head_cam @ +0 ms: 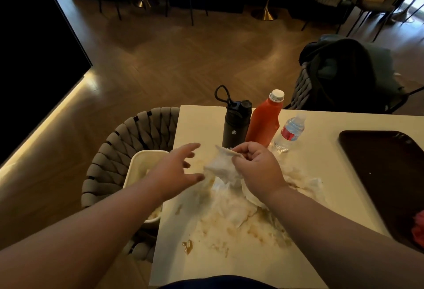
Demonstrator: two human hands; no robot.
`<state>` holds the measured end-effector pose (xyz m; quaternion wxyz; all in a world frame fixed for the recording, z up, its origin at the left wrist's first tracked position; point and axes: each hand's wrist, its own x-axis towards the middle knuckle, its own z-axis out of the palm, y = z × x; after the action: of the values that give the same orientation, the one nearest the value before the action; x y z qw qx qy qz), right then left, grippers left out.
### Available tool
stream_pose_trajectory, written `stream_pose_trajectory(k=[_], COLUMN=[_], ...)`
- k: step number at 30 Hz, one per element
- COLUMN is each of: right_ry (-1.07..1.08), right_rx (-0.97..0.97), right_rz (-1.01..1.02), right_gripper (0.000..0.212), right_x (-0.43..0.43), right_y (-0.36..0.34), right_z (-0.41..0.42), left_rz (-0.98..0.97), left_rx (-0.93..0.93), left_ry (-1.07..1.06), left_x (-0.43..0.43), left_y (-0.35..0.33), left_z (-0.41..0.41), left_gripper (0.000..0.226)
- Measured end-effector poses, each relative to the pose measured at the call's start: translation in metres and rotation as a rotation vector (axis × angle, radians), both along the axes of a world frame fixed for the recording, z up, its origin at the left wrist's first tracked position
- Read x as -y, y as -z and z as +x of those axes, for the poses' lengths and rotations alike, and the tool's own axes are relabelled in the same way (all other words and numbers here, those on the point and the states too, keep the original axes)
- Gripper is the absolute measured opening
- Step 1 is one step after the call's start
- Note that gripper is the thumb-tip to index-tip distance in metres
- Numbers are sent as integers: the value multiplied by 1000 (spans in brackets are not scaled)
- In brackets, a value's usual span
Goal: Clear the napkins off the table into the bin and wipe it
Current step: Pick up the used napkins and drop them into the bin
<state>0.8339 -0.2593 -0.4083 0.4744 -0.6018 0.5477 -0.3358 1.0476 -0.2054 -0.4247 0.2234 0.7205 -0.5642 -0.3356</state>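
Crumpled white napkins [229, 206], stained brown, lie heaped in the middle of the cream table [197, 123]. My right hand [254, 167] pinches one napkin [220, 164] and holds it lifted above the heap. My left hand [176, 169] hovers just left of that napkin with its fingers spread and holds nothing. A cream bin [137, 164] stands on the woven chair at the table's left edge, under my left forearm. Brown smears and a small puddle [187, 246] mark the tabletop near me.
Behind the napkins stand a black flask [234, 125], a red sauce bottle [263, 121] and a small water bottle [289, 132]. A dark tray [385, 174] lies at the right. A woven chair [119, 151] sits left, and another chair with a dark jacket [344, 73] is beyond the table.
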Motion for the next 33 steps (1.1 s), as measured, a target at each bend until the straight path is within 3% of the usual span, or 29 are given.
stream_pose_trajectory(k=[5,10,13,18,26,31,33], right_ry=[-24,-53,-107,-93,-17,7,13], right_rx=[39,51,63,41,-61,-49,-44], right_rz=[5,20,46,74,85,93,102], right_gripper=[16,13,14,23,22,20,21], right_x=[0,-1,-1,4,11,11,11], right_y=[1,1,2,9,16,20,21], right_z=[6,9,8,-5,-31,-39,-41], left_rz=[-74,-121,-119,-87,82,155,203], left_rx=[-82,-82,-30,16,376,404,393], left_ry=[75,55,28,-105,-376,-405,-404], left_x=[3,5,8,7,-9,-12,-13], left_y=[-20,-23,-18,-4,32,46,48], left_z=[-31,-34,-27,8,97,110,108], left_gripper=[80,31,16,12,15,23,37])
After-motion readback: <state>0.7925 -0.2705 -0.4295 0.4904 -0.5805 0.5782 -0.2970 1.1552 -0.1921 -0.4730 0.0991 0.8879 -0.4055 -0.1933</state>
